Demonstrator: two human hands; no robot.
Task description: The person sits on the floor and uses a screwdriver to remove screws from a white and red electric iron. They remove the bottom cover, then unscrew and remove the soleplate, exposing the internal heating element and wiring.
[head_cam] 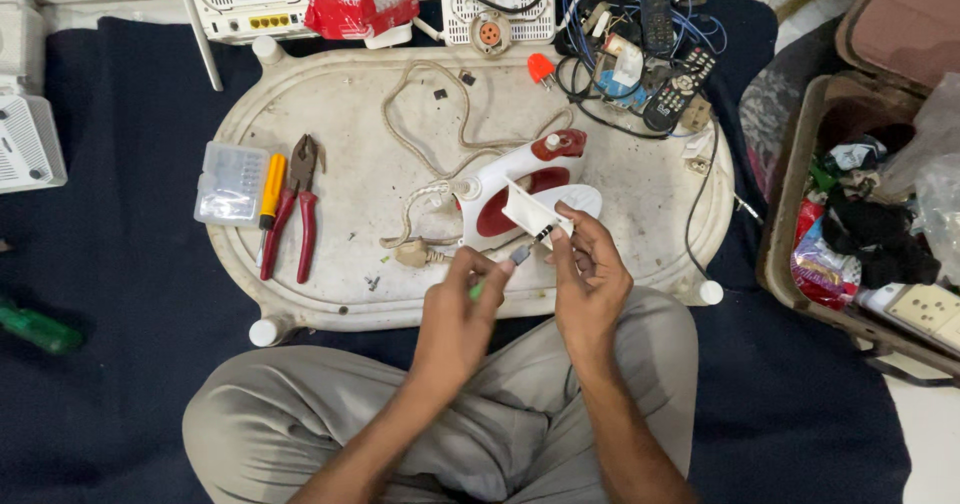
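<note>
white plastic cover [528, 210] is sitting just below the middle of the frame, pinched by the right hand [590, 274], which is closing its fingers on the cover's lower edge. left hand [460, 314] is gripping a small tool with a green handle [478, 289], its tip nearing the cover. behind them, a red and white iron [520, 179] is lying on the white tray [350, 94]; red pliers [297, 204] are lying at centre left.

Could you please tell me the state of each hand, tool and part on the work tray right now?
left hand: gripping a small green-handled tool, tip toward the white part.
right hand: holding the white plastic cover tilted.
clothes iron: lying on the tray, cord loose.
red pliers: lying flat, untouched.
clear plastic box: closed, apparently.
</note>
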